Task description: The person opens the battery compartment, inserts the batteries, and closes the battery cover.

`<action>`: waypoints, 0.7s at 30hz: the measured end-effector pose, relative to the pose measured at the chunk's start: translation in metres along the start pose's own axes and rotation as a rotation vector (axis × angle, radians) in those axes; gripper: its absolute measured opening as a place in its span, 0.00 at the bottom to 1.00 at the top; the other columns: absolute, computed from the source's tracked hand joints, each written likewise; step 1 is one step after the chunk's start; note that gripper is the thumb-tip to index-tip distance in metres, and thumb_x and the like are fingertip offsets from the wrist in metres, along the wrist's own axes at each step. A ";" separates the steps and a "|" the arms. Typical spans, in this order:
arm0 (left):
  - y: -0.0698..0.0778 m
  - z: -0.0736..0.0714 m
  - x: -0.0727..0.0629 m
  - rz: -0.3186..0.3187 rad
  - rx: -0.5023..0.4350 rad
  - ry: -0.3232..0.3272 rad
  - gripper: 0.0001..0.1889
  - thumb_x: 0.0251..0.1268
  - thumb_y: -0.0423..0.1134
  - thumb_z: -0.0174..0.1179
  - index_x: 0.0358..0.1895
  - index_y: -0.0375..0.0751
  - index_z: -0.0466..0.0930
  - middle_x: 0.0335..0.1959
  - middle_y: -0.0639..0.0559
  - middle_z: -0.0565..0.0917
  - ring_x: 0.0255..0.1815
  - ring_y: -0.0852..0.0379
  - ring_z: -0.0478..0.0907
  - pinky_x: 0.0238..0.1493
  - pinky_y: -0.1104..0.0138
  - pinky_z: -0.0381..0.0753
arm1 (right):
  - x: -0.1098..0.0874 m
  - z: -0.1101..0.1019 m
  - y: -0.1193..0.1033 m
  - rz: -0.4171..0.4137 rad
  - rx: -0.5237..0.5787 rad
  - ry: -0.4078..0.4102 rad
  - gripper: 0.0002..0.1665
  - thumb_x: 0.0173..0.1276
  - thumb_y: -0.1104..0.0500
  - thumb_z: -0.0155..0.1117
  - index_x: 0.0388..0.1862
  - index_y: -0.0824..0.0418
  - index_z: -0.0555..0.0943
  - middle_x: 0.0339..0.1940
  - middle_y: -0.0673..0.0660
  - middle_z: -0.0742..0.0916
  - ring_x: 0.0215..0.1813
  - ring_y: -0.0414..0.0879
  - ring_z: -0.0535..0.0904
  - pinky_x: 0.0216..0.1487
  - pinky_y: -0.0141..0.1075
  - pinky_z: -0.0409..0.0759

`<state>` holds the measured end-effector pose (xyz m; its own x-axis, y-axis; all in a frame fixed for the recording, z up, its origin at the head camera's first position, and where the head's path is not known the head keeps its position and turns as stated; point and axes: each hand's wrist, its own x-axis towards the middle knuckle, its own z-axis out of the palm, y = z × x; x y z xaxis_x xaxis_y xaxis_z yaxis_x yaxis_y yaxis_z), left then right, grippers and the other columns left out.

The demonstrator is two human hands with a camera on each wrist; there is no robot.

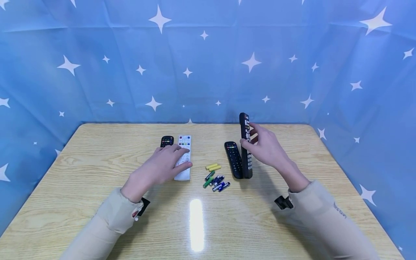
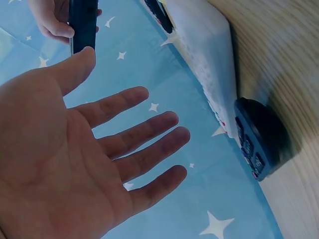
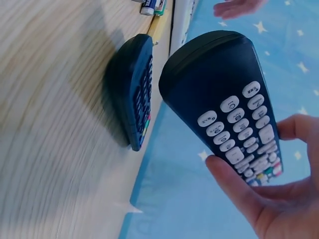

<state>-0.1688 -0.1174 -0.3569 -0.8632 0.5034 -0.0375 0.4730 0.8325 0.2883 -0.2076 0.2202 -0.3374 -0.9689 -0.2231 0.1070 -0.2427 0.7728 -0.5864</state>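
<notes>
One long black plastic remote with white buttons (image 1: 246, 148) is hanging in my right hand (image 1: 266, 146), pinched between thumb and fingers above the pale wood-grain table (image 1: 247, 224). I'm seeing a rounded black remote (image 1: 233, 159) lying just left of it. My left hand (image 1: 164, 162), fingers spread and loose, is hovering over a white rectangular remote (image 1: 183, 176).

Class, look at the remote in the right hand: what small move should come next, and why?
Probably the right hand should lower its remote onto the table: it is held raised and tilted, while another remote lies there close by.
</notes>
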 end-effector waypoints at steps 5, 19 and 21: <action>0.005 0.000 0.000 0.044 -0.010 0.009 0.30 0.80 0.58 0.52 0.71 0.40 0.74 0.68 0.36 0.74 0.69 0.37 0.71 0.66 0.39 0.69 | 0.000 0.000 -0.004 0.002 0.054 0.022 0.45 0.74 0.47 0.62 0.81 0.66 0.59 0.56 0.63 0.82 0.48 0.55 0.83 0.43 0.49 0.84; 0.019 0.008 0.006 0.127 -0.146 -0.014 0.28 0.80 0.57 0.52 0.67 0.37 0.77 0.64 0.42 0.78 0.61 0.45 0.79 0.63 0.48 0.76 | -0.003 0.008 -0.015 0.003 0.271 -0.003 0.44 0.74 0.50 0.65 0.82 0.62 0.58 0.59 0.62 0.78 0.49 0.54 0.84 0.37 0.38 0.88; 0.022 0.009 0.006 0.137 -0.178 -0.023 0.28 0.81 0.57 0.52 0.67 0.37 0.77 0.64 0.43 0.78 0.59 0.46 0.80 0.62 0.51 0.77 | -0.003 0.009 -0.016 0.001 0.295 -0.006 0.44 0.74 0.50 0.65 0.82 0.62 0.58 0.60 0.62 0.78 0.50 0.53 0.85 0.38 0.38 0.88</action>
<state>-0.1624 -0.0940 -0.3591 -0.7881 0.6155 -0.0075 0.5451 0.7035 0.4561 -0.2001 0.2029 -0.3353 -0.9687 -0.2263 0.1018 -0.2160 0.5671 -0.7948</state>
